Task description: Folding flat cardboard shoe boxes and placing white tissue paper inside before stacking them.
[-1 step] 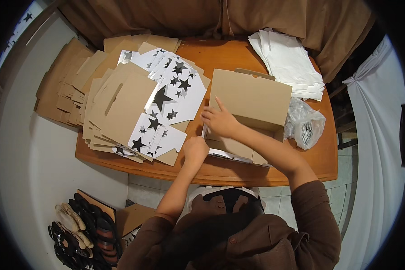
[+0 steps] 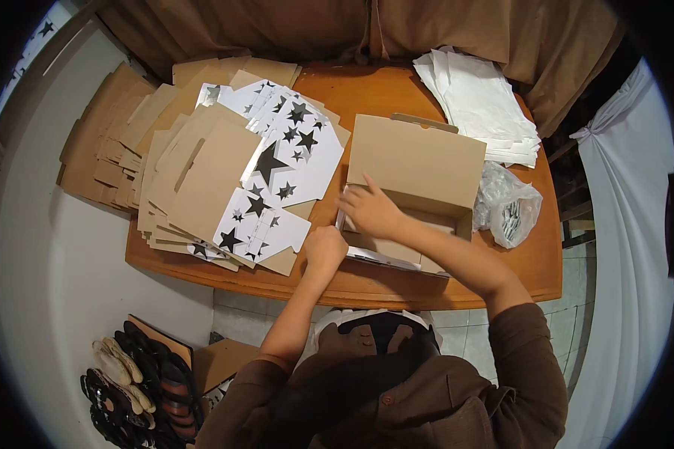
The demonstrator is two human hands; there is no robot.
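Note:
An open cardboard box [image 2: 416, 157], brown inside with white outer faces, stands on the wooden table in front of me with its lid raised at the back. My left hand [image 2: 326, 245] is closed at the front left corner of the box; its fingertips are mostly hidden. Reaching across the box, my right hand [image 2: 372, 212] lies over its left wall with fingers spread and the index finger lifted. Its fingertips are at the wall's upper edge. Left of the box lie flat unfolded box blanks [image 2: 210, 165], some brown side up, others showing white with black stars.
White paper sheets [image 2: 478, 101] are stacked at the table's back right. A clear plastic bag [image 2: 508, 206] with small contents sits right of the box. More brown cardboard [image 2: 101, 153] leans at the far left. Sandals [image 2: 138, 382] are gathered low on the left.
My right hand has shifted slightly to the right and toward me along the box's left wall. My left hand and the box look almost unmoved.

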